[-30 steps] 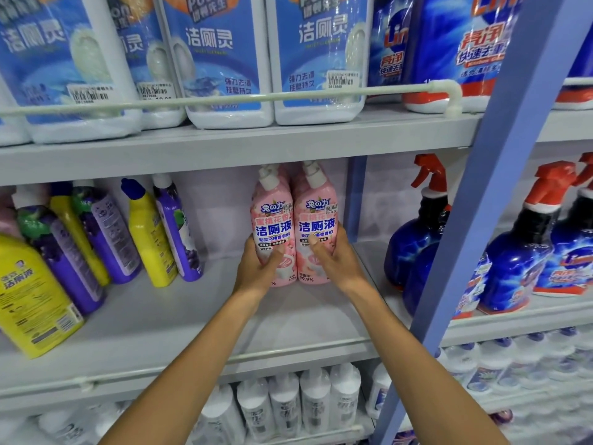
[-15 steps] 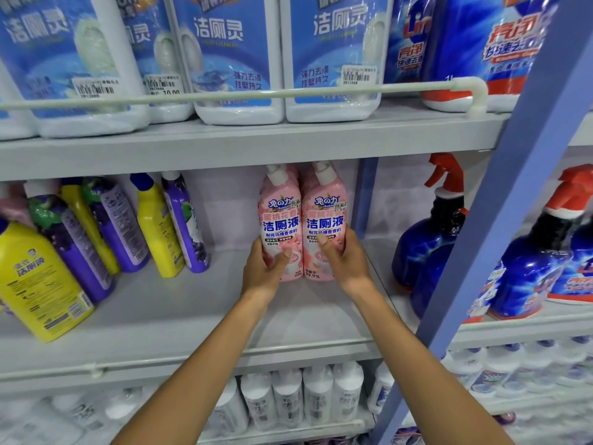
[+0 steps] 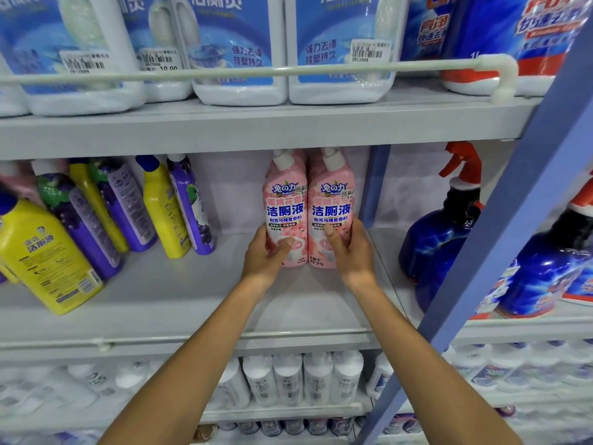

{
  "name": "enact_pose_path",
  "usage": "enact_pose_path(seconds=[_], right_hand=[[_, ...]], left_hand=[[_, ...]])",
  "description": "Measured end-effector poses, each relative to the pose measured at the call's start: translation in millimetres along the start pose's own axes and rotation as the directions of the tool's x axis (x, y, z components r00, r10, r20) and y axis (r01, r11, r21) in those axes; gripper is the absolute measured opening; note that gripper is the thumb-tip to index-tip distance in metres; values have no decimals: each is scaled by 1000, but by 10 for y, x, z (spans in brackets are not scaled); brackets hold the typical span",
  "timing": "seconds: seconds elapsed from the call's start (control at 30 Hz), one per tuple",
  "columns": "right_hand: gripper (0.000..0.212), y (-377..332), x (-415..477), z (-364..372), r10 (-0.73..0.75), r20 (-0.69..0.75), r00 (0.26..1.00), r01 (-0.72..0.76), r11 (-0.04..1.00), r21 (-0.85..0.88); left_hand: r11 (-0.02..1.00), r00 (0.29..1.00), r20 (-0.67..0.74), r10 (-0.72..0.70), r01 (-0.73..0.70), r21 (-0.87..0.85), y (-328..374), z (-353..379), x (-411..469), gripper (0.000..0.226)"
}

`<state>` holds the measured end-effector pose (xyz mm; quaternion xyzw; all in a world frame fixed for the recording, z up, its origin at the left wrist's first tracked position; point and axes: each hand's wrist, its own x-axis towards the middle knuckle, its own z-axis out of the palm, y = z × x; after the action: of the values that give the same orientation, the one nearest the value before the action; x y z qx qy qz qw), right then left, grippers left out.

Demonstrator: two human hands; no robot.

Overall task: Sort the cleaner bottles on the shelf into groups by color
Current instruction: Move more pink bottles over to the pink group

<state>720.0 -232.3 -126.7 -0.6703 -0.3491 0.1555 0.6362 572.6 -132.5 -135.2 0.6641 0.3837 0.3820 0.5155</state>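
Observation:
Two pink cleaner bottles stand upright side by side at the back of the middle shelf (image 3: 179,303). My left hand (image 3: 268,255) grips the base of the left pink bottle (image 3: 284,200), thumb across its front. My right hand (image 3: 348,252) grips the base of the right pink bottle (image 3: 332,200) the same way. To the left, yellow bottles (image 3: 163,207) and purple bottles (image 3: 192,203) lean mixed together, with a large yellow bottle (image 3: 48,255) tilted at the far left.
A blue upright post (image 3: 513,203) crosses the right side. Behind it stand dark blue spray bottles (image 3: 439,232) with red triggers. The upper shelf holds blue-and-white bottles (image 3: 237,49) behind a white rail (image 3: 244,72). White bottles (image 3: 301,377) fill the lower shelf.
Both hands stay on the pink pair, which has shifted slightly further back on the shelf. The camera has tilted down a little.

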Motion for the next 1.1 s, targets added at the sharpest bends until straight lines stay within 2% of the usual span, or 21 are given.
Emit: enact_pose_path(seconds=[0.2, 0.4, 0.57, 0.67, 0.77, 0.83, 0.93, 1.1], right_hand=[[48, -60, -48, -19, -3, 21, 1000, 5, 998, -62], [66, -40, -52, -103, 45, 88, 995, -28, 983, -180], [45, -278, -486, -24, 134, 14, 991, -127, 962, -243], [44, -335, -696, 131, 111, -22, 994, -113, 969, -221], [42, -495, -930, 418, 98, 4, 995, -96, 979, -182], [49, -610, -1104, 673, 90, 50, 995, -81, 984, -160], [60, -785, -1365, 1149, 78, 134, 988, -54, 983, -174], [57, -1157, -1862, 2071, -12, 315, 949, 37, 997, -71]], left_hand=[[999, 999, 19, -48, 48, 1, 19, -53, 35, 47], [999, 996, 75, -52, 52, -5, 197, -141, -56, 42], [997, 997, 24, -72, 71, 20, 171, -469, -239, 68], [998, 996, -65, -56, 53, -37, 96, -870, -377, 67], [996, 995, -89, -52, 46, -71, 64, -1420, -583, 68], [997, 994, -102, -38, 30, -77, 43, -1835, -758, 71], [998, 986, -165, -25, 17, -53, -30, -2498, -1043, 57], [998, 952, -304, -38, 21, -58, -138, -3585, -1497, 43]])
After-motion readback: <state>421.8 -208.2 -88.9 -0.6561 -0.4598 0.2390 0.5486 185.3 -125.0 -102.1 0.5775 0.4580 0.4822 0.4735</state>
